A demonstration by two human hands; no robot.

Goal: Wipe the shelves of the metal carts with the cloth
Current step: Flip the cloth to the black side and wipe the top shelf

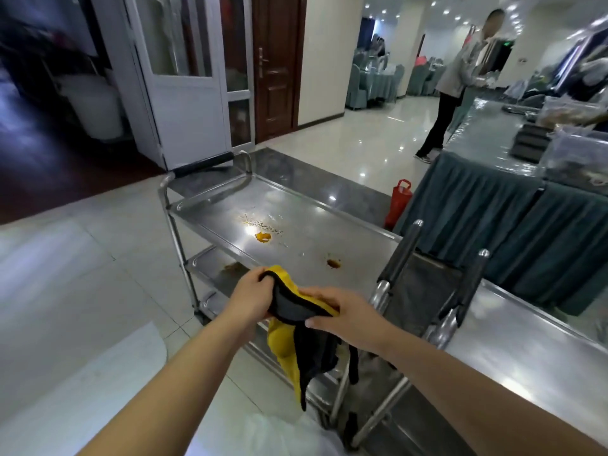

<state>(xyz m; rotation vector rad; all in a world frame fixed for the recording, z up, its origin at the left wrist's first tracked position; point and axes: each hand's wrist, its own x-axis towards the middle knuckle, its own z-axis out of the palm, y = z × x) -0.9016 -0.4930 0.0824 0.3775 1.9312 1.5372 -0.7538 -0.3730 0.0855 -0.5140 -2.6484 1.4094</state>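
Carts stand end to end, handles meeting just right of the hands: the far cart (296, 205) runs ahead of them, the near cart (526, 350) off to the right; the far cart's top shelf (312, 225) carries orange spills (263, 236) ahead of the hands, so wiping looks not yet begun; a lower shelf (210, 261) shows a stain too. Both hands hold the cloth (296, 320) in the air above the near end of that shelf, probably folding it for a clean face; left hand (250, 291) pinches its upper edge, right hand (342, 311) grips the bunched middle, the rest hanging below.
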